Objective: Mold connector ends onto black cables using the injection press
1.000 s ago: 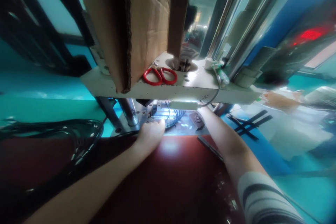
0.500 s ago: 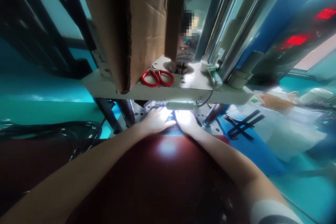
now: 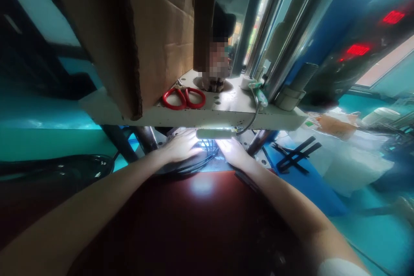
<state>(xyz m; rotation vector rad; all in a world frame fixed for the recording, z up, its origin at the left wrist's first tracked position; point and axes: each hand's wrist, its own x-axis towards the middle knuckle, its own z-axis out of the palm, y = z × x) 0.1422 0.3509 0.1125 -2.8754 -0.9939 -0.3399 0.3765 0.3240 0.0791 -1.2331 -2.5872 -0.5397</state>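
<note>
Under the pale machine plate (image 3: 194, 117), my left hand (image 3: 181, 145) lies stretched forward, its thumb apart from the fingers and pointing toward the black cables (image 3: 194, 166). My right hand (image 3: 232, 151) reaches in from the other side, close to the cables' right edge. Its fingertips are lost in glare and behind the small lamp (image 3: 215, 133). The cables curve in several loops between both hands, over the lit metal bed (image 3: 223, 164). Whether either hand touches them cannot be made out.
Red-handled scissors (image 3: 184, 97) lie on the plate beside a cardboard sheet (image 3: 164, 30). Metal columns (image 3: 297, 30) rise at the right. Black strips (image 3: 297, 155) lie on a blue surface (image 3: 310, 185), near plastic bags (image 3: 352, 155). Another person is partly visible behind the machine.
Black cable loops now show between my hands, where hardly any showed before. My left hand sits a little farther left, and the hands are wider apart. The view has shifted slightly.
</note>
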